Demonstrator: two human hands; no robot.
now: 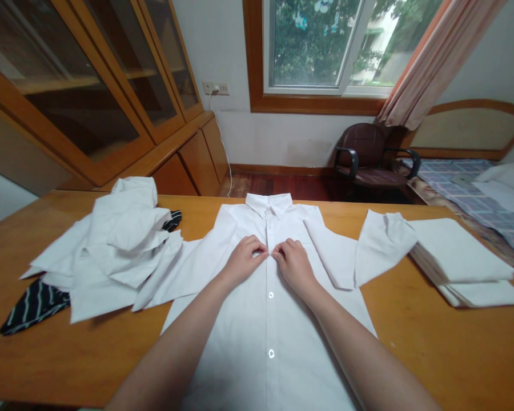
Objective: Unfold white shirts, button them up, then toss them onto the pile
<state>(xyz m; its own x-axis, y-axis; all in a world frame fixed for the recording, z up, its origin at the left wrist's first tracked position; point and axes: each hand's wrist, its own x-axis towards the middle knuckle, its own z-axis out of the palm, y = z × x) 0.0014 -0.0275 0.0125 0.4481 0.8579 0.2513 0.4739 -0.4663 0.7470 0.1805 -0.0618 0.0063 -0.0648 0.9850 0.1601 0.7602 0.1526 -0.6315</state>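
Note:
A white button-up shirt (pixel 240 342) lies face up on the wooden table, its collar (pixel 269 204) at the far edge and its sleeves spread to both sides. My left hand (pixel 247 255) pinches the front placket from the left, thumb and forefinger together. From the other side my right hand (pixel 292 260) pinches the same placket, its fingertips almost meeting the left ones. The spot between the fingertips is too small to make out fully. Lower on the placket, a button (pixel 271 295) and another button (pixel 271 354) show.
A heap of crumpled white clothes (pixel 120 240) lies on the left, with a black striped cloth (pixel 36 305) partly under it. Folded white cloths (pixel 462 251) are stacked on the right of the table (pixel 445 354). Beyond stand an office chair (pixel 368 154) and a glass-door cabinet (pixel 154 120).

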